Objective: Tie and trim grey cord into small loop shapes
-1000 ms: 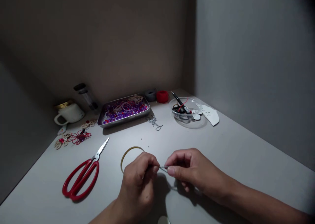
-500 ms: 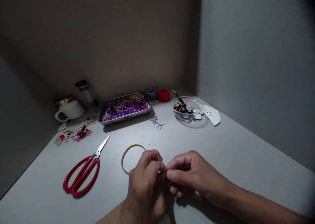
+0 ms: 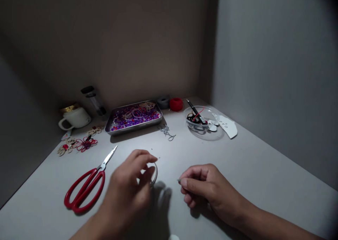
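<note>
Nearest the camera, the right hand (image 3: 203, 187) is resting on the pale grey bench (image 3: 264, 169) with its fingers curled in and thumb and forefinger pinched narrowly together; something fine, perhaps a thread end, may be sitting at their tips, but it is too small and dim to make out. Just to its left, the left hand (image 3: 126, 194) is hovering blurred over the thin yellowish ring (image 3: 154, 173), its fingers loosely bent around it; only a short arc of the ring is showing at the fingertips, the rest lying hidden under the palm, so whether the fingers are actually gripping it cannot be told. The ring is looking light, thin and probably springy, likely to slide on the smooth bench, so it is best pinched across its rim.

Left of the hands, the red-handled steel scissors (image 3: 84, 187) are lying flat, blades pointing away. Further back, small red and cream knotted cord ornaments (image 3: 77, 144) are sitting near a white mug (image 3: 75, 118). Behind the hands, a scrap of grey thread (image 3: 167, 131) is lying before a shallow metal tray of purple beads (image 3: 133, 116). A red thread spool (image 3: 176, 104) and a clear glass bowl of odds and ends (image 3: 202, 122) are standing furthest back, their contents hard to read in the dim light.
</note>
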Available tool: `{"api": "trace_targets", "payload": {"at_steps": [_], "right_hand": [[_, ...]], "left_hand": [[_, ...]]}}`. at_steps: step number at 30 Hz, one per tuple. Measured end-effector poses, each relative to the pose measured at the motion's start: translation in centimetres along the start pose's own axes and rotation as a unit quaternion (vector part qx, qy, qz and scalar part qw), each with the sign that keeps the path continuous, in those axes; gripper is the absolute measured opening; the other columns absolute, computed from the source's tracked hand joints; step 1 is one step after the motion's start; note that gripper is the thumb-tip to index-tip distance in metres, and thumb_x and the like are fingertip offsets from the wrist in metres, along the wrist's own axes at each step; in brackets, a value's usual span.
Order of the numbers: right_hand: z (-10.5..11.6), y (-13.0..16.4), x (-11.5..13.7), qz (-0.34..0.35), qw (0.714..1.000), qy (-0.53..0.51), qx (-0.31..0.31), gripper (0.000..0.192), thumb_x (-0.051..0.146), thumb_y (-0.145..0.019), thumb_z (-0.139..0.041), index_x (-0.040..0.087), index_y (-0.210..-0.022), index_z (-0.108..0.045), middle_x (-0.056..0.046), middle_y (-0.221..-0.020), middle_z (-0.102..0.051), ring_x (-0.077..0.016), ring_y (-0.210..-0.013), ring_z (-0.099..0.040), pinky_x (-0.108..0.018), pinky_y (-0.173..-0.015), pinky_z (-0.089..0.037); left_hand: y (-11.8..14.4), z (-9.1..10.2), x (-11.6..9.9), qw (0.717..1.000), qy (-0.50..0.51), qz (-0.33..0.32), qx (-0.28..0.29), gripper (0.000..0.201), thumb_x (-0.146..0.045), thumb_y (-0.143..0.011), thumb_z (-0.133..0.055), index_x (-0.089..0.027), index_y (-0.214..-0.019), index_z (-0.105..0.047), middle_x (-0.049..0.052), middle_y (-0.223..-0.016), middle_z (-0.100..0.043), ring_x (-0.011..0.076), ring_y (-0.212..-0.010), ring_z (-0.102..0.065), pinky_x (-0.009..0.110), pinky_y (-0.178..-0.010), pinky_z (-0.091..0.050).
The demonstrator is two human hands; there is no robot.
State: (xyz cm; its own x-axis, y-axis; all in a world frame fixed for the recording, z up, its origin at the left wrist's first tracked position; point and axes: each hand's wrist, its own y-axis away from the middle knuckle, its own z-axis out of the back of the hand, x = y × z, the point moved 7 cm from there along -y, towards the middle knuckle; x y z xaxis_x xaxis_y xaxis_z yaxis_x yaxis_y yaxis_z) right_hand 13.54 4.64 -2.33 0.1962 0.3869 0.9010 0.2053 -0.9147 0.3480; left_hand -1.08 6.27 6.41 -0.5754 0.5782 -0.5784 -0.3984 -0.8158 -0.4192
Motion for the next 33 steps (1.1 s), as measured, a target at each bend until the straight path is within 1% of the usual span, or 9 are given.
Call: {"api": "trace_targets", "payload": {"at_steps": [7,14,19,22,24,26,28,31,33], "right_hand": [[-0.1,0.0,-0.1,0.003,1.000,0.013,-0.009,0.024,0.034,-0.061,-0.071,0.012,-0.063,-0.061,0.000,-0.055,-0.059,-0.0103,-0.047,-0.055,-0.022,-0.045,-0.044],[-0.3,0.2,0.1,0.065,0.988,0.140,-0.008,0.021,0.034,-0.073,-0.061,0.015,-0.066,-0.061,-0.002,-0.052,-0.059,-0.0135,-0.050,-0.055,-0.025,-0.048,-0.045],[-3.1,2.9,2.9,0.338,0.881,0.324,0.064,0.011,0.015,-0.074,-0.059,0.021,-0.072,-0.068,-0.010,-0.084,-0.071,-0.0231,-0.079,-0.065,-0.032,-0.070,-0.051],[-4.7,3.7,2.5,0.356,0.845,0.375,0.140,0.017,0.010,-0.072,-0.060,0.025,-0.075,-0.070,-0.009,-0.099,-0.071,-0.0245,-0.092,-0.065,-0.031,-0.077,-0.052],[-4.5,3.4,2.2,0.347,0.844,0.388,0.128,0.017,0.009,-0.071,-0.059,0.023,-0.076,-0.068,-0.009,-0.096,-0.071,-0.0238,-0.091,-0.065,-0.030,-0.077,-0.052],[-3.3,2.6,2.4,0.339,0.855,0.387,0.059,0.013,0.011,-0.074,-0.057,0.021,-0.076,-0.065,-0.010,-0.094,-0.071,-0.0230,-0.092,-0.064,-0.031,-0.081,-0.050],[-1.7,2.0,2.6,0.329,0.870,0.367,-0.025,0.009,0.016,-0.079,-0.056,0.020,-0.076,-0.063,-0.010,-0.095,-0.069,-0.0224,-0.091,-0.064,-0.032,-0.080,-0.050],[-0.3,2.0,3.2,0.340,0.876,0.327,-0.097,0.009,0.020,-0.081,-0.055,0.020,-0.075,-0.061,-0.009,-0.094,-0.067,-0.0216,-0.089,-0.063,-0.032,-0.077,-0.050],[-0.3,2.5,3.4,0.363,0.870,0.317,-0.102,0.008,0.018,-0.081,-0.055,0.021,-0.076,-0.061,-0.008,-0.092,-0.066,-0.0214,-0.089,-0.062,-0.032,-0.077,-0.050]], "left_hand": [[2.2,0.5,3.9,0.961,-0.158,0.048,0.219,0.023,-0.006,-0.075,-0.043,-0.019,-0.076,-0.062,0.004,-0.081,-0.058,0.0145,-0.065,-0.055,0.025,-0.057,-0.042],[2.2,-1.3,4.3,0.943,-0.227,-0.002,0.244,0.027,0.005,-0.069,-0.040,-0.017,-0.073,-0.057,0.006,-0.084,-0.054,0.0203,-0.080,-0.047,0.032,-0.066,-0.039],[2.4,-2.6,2.0,0.936,-0.225,-0.084,0.257,0.020,-0.004,-0.070,-0.047,-0.017,-0.082,-0.056,0.008,-0.086,-0.056,0.0223,-0.080,-0.046,0.039,-0.073,-0.038],[3.2,-3.6,0.7,0.936,-0.223,-0.143,0.234,0.013,-0.010,-0.075,-0.046,-0.016,-0.082,-0.056,0.008,-0.079,-0.057,0.0224,-0.075,-0.046,0.042,-0.074,-0.037],[3.5,-3.3,0.0,0.953,-0.195,-0.162,0.168,0.013,-0.009,-0.076,-0.043,-0.015,-0.079,-0.054,0.008,-0.074,-0.056,0.0214,-0.070,-0.046,0.041,-0.071,-0.036],[3.4,-2.2,0.1,0.982,-0.121,-0.108,0.095,0.011,-0.009,-0.076,-0.042,-0.015,-0.077,-0.051,0.006,-0.069,-0.054,0.0196,-0.066,-0.045,0.036,-0.064,-0.036],[3.1,-1.3,1.4,0.997,0.021,0.028,0.063,0.009,-0.015,-0.080,-0.042,-0.017,-0.075,-0.049,0.003,-0.066,-0.050,0.0165,-0.061,-0.043,0.030,-0.057,-0.035],[3.2,-1.8,3.0,0.931,0.282,0.223,0.068,0.013,-0.026,-0.083,-0.045,-0.018,-0.072,-0.045,-0.001,-0.062,-0.047,0.0120,-0.056,-0.040,0.024,-0.052,-0.032],[3.1,-2.1,3.1,0.883,0.381,0.268,0.060,0.016,-0.030,-0.080,-0.051,-0.018,-0.072,-0.045,-0.002,-0.062,-0.047,0.0107,-0.057,-0.039,0.023,-0.053,-0.031]]}}
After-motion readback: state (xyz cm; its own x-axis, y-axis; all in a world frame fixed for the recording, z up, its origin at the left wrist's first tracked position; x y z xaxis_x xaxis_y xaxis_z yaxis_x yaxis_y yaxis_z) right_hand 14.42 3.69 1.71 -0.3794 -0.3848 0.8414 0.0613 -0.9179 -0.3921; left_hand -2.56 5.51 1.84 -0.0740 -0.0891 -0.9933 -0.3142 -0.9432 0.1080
